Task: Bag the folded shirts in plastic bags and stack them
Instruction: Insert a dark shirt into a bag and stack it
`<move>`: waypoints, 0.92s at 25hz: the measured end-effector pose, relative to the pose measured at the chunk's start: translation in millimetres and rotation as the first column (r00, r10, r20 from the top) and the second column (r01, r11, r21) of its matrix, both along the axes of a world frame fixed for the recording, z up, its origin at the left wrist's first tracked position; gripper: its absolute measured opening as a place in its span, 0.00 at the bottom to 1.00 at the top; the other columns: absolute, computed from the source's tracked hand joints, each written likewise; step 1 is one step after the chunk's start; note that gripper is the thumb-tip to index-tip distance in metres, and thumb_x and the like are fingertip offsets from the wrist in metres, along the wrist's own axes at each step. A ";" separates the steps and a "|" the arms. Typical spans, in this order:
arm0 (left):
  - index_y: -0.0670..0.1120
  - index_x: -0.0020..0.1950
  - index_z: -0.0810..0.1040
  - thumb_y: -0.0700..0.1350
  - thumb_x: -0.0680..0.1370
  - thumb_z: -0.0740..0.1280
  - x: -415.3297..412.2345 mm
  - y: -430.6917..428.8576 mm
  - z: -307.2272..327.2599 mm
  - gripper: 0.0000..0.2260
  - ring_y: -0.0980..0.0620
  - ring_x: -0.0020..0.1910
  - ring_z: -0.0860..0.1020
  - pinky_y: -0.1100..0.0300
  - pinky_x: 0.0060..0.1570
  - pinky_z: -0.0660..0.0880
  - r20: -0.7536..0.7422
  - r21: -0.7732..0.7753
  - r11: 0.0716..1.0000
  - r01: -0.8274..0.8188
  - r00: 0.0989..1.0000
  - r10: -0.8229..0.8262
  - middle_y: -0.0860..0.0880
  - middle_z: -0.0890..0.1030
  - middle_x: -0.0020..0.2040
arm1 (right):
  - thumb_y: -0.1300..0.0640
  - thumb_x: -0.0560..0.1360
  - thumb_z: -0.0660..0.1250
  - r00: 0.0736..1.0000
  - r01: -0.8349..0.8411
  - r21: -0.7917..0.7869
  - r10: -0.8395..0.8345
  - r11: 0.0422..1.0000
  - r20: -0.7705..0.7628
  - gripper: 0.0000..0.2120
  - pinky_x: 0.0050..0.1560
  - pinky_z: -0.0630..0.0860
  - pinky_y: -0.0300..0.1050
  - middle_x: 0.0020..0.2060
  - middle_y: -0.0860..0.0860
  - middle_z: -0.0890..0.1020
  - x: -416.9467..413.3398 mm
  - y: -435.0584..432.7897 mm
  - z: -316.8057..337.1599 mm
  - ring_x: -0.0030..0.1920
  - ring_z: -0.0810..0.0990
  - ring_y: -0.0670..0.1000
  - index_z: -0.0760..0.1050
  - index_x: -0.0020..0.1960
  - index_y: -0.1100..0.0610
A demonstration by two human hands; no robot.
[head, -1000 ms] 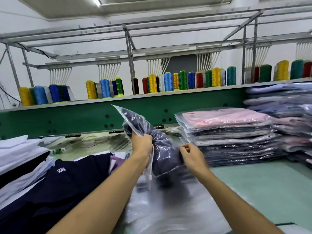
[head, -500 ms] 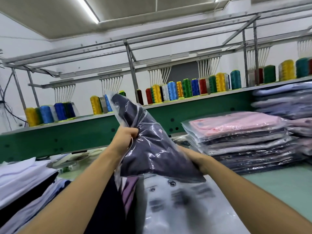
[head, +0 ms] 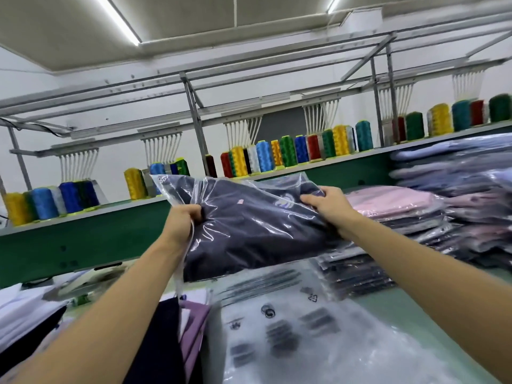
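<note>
Two hands lift one bagged dark shirt [head: 249,231] above the table [head: 432,314] | your left hand [head: 184,224] fists its left edge, your right hand [head: 328,205] pinches the far right corner | empty printed bags [head: 304,336] lie flat below (print blurred) | stack of bagged shirts [head: 401,217] sits right, pink on top.

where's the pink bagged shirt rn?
In the head view, right of centre: the pink bagged shirt tops the stack of bagged shirts on the table, just beyond the right hand and below the thread-spool shelf.
</note>
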State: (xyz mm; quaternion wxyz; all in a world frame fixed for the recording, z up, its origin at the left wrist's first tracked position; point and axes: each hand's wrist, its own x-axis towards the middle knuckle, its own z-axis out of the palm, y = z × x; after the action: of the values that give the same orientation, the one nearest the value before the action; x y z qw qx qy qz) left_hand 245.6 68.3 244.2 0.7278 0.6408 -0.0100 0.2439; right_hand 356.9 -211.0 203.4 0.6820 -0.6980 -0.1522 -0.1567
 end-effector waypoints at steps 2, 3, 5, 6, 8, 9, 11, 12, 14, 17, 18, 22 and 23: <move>0.37 0.51 0.69 0.28 0.67 0.52 28.4 -28.8 6.3 0.15 0.41 0.37 0.67 0.52 0.39 0.70 -0.015 -0.047 0.998 0.038 0.999 -0.039 0.41 0.67 0.43 | 0.58 0.74 0.74 0.997 0.077 -0.047 -0.076 0.996 0.015 0.03 0.42 0.78 0.43 0.39 0.51 0.87 16.6 -31.4 4.1 0.37 0.82 0.46 0.84 0.46 0.58; 0.37 0.50 0.68 0.28 0.67 0.51 42.3 -43.8 9.8 0.15 0.42 0.35 0.68 0.54 0.37 0.70 -0.022 -0.062 0.997 0.054 0.998 -0.056 0.41 0.66 0.40 | 0.58 0.74 0.74 0.994 0.112 -0.064 -0.111 0.992 0.022 0.03 0.44 0.77 0.44 0.39 0.51 0.87 26.3 -46.8 4.1 0.38 0.81 0.46 0.84 0.45 0.58; 0.38 0.49 0.69 0.28 0.67 0.51 70.8 -71.0 15.8 0.15 0.45 0.28 0.69 0.60 0.29 0.71 -0.056 -0.058 0.995 0.084 0.995 -0.087 0.42 0.67 0.35 | 0.59 0.74 0.74 0.983 0.184 -0.068 -0.183 0.981 0.022 0.02 0.48 0.77 0.46 0.41 0.53 0.86 50.1 -76.7 4.5 0.40 0.80 0.48 0.84 0.45 0.58; 0.38 0.52 0.69 0.28 0.67 0.52 84.3 -82.9 16.8 0.17 0.47 0.26 0.70 0.61 0.27 0.71 -0.081 -0.049 0.994 0.095 0.992 -0.099 0.42 0.69 0.34 | 0.58 0.73 0.74 0.971 0.238 -0.077 -0.238 0.968 0.015 0.04 0.49 0.77 0.47 0.42 0.55 0.86 63.4 -91.0 6.1 0.41 0.80 0.50 0.84 0.45 0.59; 0.35 0.63 0.70 0.28 0.68 0.55 112.5 -103.5 14.8 0.24 0.49 0.28 0.74 0.59 0.30 0.75 -0.110 -0.040 0.991 0.131 0.985 -0.134 0.41 0.73 0.36 | 0.55 0.73 0.72 0.937 0.346 -0.139 -0.350 0.928 -0.004 0.08 0.48 0.75 0.50 0.40 0.56 0.84 87.1 -118.6 13.3 0.43 0.79 0.54 0.83 0.43 0.60; 0.34 0.70 0.66 0.28 0.68 0.56 126.0 -112.2 12.3 0.29 0.48 0.31 0.76 0.56 0.36 0.77 -0.111 -0.042 0.988 0.150 0.982 -0.154 0.40 0.75 0.38 | 0.54 0.75 0.70 0.930 0.359 -0.173 -0.367 0.917 -0.013 0.09 0.48 0.73 0.50 0.40 0.56 0.83 97.6 -131.1 18.3 0.44 0.78 0.56 0.83 0.42 0.59; 0.40 0.76 0.58 0.27 0.69 0.57 157.0 -130.4 7.5 0.35 0.44 0.43 0.78 0.46 0.49 0.79 -0.098 -0.027 0.986 0.167 0.981 -0.169 0.37 0.77 0.50 | 0.56 0.78 0.63 0.929 0.357 -0.256 -0.369 0.898 0.001 0.15 0.46 0.72 0.51 0.38 0.56 0.82 125.4 -156.9 24.9 0.43 0.77 0.57 0.85 0.38 0.55; 0.46 0.75 0.58 0.26 0.70 0.58 172.0 -138.1 6.0 0.35 0.41 0.49 0.78 0.40 0.55 0.78 -0.096 -0.007 0.986 0.164 0.982 -0.164 0.36 0.75 0.57 | 0.58 0.79 0.62 0.918 0.384 -0.312 -0.395 0.869 0.029 0.16 0.45 0.71 0.51 0.38 0.56 0.81 139.1 -168.1 26.1 0.43 0.77 0.59 0.85 0.38 0.55; 0.50 0.72 0.59 0.26 0.72 0.59 198.9 -151.5 3.7 0.33 0.38 0.55 0.77 0.32 0.58 0.75 -0.107 0.029 0.984 0.178 0.979 -0.174 0.36 0.72 0.62 | 0.62 0.79 0.62 0.875 0.470 -0.328 -0.480 0.819 0.055 0.09 0.48 0.72 0.52 0.42 0.59 0.80 169.3 -191.5 23.5 0.49 0.77 0.60 0.81 0.48 0.58; 0.53 0.80 0.49 0.26 0.75 0.59 240.3 -165.2 -1.2 0.40 0.37 0.61 0.76 0.35 0.61 0.74 -0.178 0.075 0.971 0.226 0.961 -0.210 0.43 0.68 0.66 | 0.67 0.77 0.61 0.851 0.506 -0.318 -0.525 0.802 0.031 0.14 0.62 0.74 0.53 0.55 0.59 0.81 203.1 -219.2 21.3 0.58 0.78 0.60 0.78 0.61 0.61; 0.51 0.81 0.46 0.28 0.77 0.60 251.9 -169.4 -5.0 0.40 0.37 0.62 0.75 0.39 0.63 0.74 -0.220 0.155 0.963 0.222 0.958 -0.185 0.43 0.67 0.69 | 0.68 0.77 0.61 0.845 0.507 -0.372 -0.533 0.777 0.038 0.16 0.63 0.75 0.54 0.57 0.60 0.82 214.5 -227.4 19.0 0.59 0.78 0.60 0.79 0.61 0.59; 0.36 0.61 0.76 0.37 0.79 0.62 281.0 -178.8 -11.1 0.12 0.41 0.51 0.78 0.52 0.49 0.74 -0.192 0.762 0.644 0.067 0.973 0.126 0.35 0.79 0.58 | 0.56 0.79 0.60 0.692 0.558 -0.757 -0.694 0.340 0.198 0.16 0.66 0.72 0.54 0.66 0.56 0.77 229.2 -226.8 25.1 0.66 0.73 0.63 0.80 0.61 0.44; 0.35 0.56 0.78 0.38 0.79 0.62 285.7 -180.6 -15.1 0.09 0.41 0.48 0.77 0.52 0.45 0.73 -0.183 0.822 0.564 0.075 0.973 0.138 0.35 0.80 0.55 | 0.54 0.79 0.61 0.707 0.563 -0.775 -0.653 0.286 0.273 0.16 0.65 0.72 0.54 0.66 0.54 0.77 230.3 -218.4 24.3 0.66 0.73 0.62 0.80 0.62 0.42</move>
State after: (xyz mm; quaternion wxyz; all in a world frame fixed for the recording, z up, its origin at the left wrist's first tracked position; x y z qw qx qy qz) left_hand 531.2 -112.3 229.0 0.3360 0.9295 -0.0282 0.1492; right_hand 587.2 -429.4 227.7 0.1718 -0.9386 0.1042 -0.2803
